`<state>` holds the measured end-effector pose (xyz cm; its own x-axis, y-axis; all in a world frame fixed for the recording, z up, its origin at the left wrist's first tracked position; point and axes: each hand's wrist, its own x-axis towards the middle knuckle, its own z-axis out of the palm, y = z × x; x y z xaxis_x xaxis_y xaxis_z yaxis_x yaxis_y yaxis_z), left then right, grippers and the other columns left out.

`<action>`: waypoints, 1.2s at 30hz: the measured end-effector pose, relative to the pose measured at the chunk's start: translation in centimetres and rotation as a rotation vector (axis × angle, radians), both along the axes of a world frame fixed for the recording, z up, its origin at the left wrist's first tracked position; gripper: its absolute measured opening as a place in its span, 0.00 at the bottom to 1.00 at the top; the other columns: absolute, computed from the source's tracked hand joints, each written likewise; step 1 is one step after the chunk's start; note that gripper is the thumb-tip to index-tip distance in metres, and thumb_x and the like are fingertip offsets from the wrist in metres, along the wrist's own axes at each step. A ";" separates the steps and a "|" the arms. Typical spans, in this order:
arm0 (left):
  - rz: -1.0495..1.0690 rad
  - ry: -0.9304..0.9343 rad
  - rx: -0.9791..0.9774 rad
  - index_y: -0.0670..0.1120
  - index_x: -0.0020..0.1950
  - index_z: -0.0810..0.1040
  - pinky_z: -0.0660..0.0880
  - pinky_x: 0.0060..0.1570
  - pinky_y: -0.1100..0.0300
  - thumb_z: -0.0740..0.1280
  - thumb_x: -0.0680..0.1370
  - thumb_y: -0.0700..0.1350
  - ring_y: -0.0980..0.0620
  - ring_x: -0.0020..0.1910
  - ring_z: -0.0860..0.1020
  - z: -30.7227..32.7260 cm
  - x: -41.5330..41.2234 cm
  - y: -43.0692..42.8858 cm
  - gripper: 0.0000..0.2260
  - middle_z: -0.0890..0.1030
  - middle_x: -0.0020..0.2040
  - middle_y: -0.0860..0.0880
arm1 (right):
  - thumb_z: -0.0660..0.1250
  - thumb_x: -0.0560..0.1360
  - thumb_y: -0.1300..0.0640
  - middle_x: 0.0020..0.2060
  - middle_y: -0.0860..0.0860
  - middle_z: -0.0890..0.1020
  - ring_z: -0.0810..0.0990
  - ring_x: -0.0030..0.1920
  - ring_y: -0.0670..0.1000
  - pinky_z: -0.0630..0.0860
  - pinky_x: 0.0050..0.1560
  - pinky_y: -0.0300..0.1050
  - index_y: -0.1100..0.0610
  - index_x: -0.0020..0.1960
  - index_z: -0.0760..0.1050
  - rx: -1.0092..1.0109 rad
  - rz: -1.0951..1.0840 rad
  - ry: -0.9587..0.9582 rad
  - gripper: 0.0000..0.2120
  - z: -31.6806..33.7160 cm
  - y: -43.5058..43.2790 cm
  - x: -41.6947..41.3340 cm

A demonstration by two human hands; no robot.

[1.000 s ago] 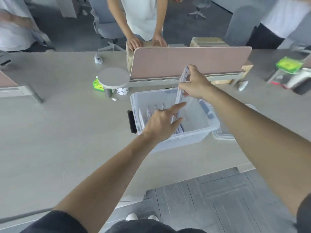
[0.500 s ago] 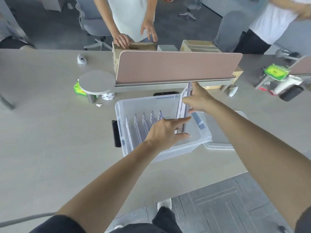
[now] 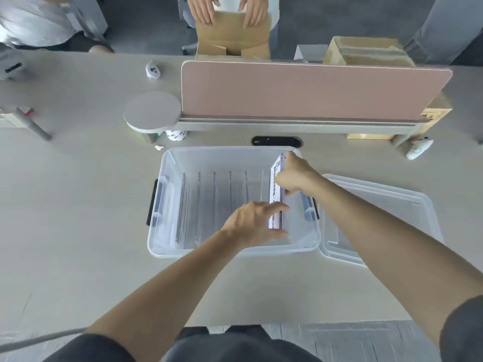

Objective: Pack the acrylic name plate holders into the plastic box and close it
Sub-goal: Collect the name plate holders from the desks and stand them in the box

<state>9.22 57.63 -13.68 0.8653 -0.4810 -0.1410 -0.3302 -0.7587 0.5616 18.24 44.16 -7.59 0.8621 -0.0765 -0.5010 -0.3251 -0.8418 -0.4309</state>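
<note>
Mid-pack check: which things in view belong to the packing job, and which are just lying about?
Job: plastic box, its lid beside it, name plate holder pinched by the right hand, left hand at its near end, row of holders standing inside.
Lying about: pink desk divider, round grey shelf, cardboard boxes, small white gadget, black cable port.

**Parts I cannot make out, head view**

My left hand (image 3: 254, 223) covers the lower stretch of the name plate holder (image 3: 277, 189) that my right hand (image 3: 295, 176) grips. The print on its insert is too small to read. The row of holders (image 3: 214, 202) in the plastic box (image 3: 235, 250) shows only as thin edge-on lines, so I cannot count them surely. My right forearm hides part of the lid (image 3: 379, 212). The top edge cuts off the person opposite (image 3: 201, 7) above the wrists.
</note>
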 end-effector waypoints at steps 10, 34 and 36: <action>-0.031 0.018 0.132 0.58 0.64 0.74 0.66 0.63 0.55 0.70 0.69 0.64 0.49 0.57 0.73 -4.0 1.0 -0.8 0.25 0.79 0.49 0.52 | 0.57 0.74 0.67 0.41 0.53 0.71 0.80 0.30 0.55 0.70 0.22 0.40 0.57 0.55 0.61 -0.013 0.093 0.086 0.12 -6.1 0.5 0.7; -0.013 -0.009 0.159 0.60 0.59 0.78 0.53 0.70 0.48 0.70 0.69 0.64 0.47 0.67 0.60 -5.7 1.7 1.4 0.21 0.69 0.62 0.50 | 0.66 0.76 0.71 0.45 0.58 0.77 0.84 0.37 0.54 0.83 0.51 0.52 0.46 0.69 0.66 0.486 -0.020 0.389 0.29 -11.1 -0.7 6.4; -0.010 -0.012 0.162 0.60 0.58 0.79 0.54 0.71 0.46 0.71 0.68 0.64 0.46 0.69 0.58 -5.5 1.7 1.4 0.20 0.66 0.65 0.50 | 0.66 0.76 0.71 0.45 0.58 0.77 0.83 0.37 0.53 0.83 0.50 0.52 0.47 0.69 0.67 0.493 -0.005 0.386 0.29 -11.1 -0.6 6.5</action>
<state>10.95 59.00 -19.22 0.8627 -0.4613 -0.2073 -0.3437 -0.8355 0.4286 24.70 43.54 -18.64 0.6119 0.2395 -0.7538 -0.5383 -0.5721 -0.6188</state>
